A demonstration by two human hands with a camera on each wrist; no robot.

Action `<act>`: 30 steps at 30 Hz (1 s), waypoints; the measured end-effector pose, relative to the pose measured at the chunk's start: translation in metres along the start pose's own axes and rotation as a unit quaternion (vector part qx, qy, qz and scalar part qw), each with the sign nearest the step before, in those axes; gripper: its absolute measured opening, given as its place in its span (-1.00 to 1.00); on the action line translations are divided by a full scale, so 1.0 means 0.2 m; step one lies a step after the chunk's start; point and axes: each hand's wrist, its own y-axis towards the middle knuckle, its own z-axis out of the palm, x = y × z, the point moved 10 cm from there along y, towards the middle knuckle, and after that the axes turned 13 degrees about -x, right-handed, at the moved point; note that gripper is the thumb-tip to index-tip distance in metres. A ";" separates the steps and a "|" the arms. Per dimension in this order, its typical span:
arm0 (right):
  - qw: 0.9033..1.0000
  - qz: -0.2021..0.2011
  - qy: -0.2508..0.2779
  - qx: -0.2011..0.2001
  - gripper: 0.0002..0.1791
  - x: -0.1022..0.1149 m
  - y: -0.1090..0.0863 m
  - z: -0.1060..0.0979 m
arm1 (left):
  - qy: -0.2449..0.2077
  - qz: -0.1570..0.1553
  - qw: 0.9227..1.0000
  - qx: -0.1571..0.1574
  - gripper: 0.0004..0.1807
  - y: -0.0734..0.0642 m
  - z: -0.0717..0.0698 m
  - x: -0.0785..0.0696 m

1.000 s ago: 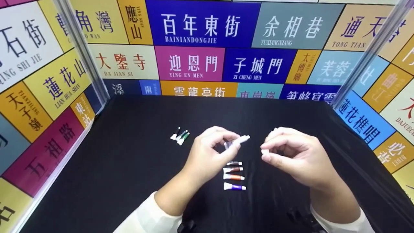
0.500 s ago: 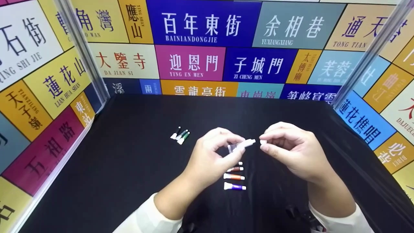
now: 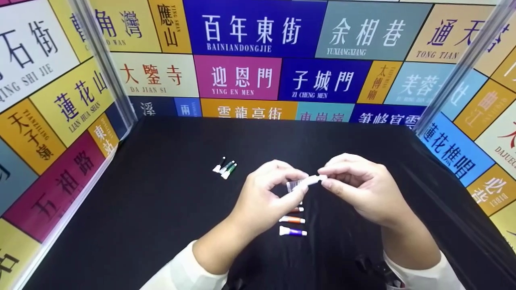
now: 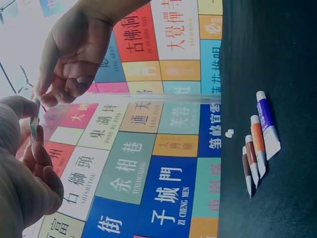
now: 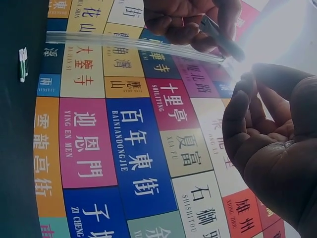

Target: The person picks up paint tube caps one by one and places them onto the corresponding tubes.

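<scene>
Tho unclear (R wrist), head: cap (image 3: 323, 177).

Left hand (image 3: 264, 195) pinches, thumb (image 3: 291, 200) opposite curled fingers (image 3: 293, 173); right hand (image 3: 365, 189) just right of it, also pinching; both forearms (image 3: 225, 243) angle inward.

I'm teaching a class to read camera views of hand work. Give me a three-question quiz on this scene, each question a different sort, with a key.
1. Multiple choice: in the head view, which tube appears lowest? A) the orange tube, B) the purple tube, C) the green tube.

2. True or false: the left hand holds a white tube above the black tabletop.

3. Fill the gap: farther away and to the left of the left hand, ____ tubes lie in a small cluster.

Key: 1. B; 2. True; 3. three.
</scene>
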 end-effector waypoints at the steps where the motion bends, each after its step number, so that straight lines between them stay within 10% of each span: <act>1: 1.000 -0.001 -0.003 0.001 -0.68 0.00 0.00 0.00 | 0.000 0.000 1.000 0.000 -0.88 0.00 0.00 0.00; 23: 0.988 0.010 -0.153 -0.019 -0.79 -0.06 0.00 0.00 | 0.004 -0.001 1.000 0.004 -0.87 -0.02 0.02 0.01; 30: 0.992 0.026 -0.124 -0.024 -0.77 -0.06 -0.01 -0.01 | 0.001 0.004 1.000 -0.004 -0.88 -0.02 0.02 0.02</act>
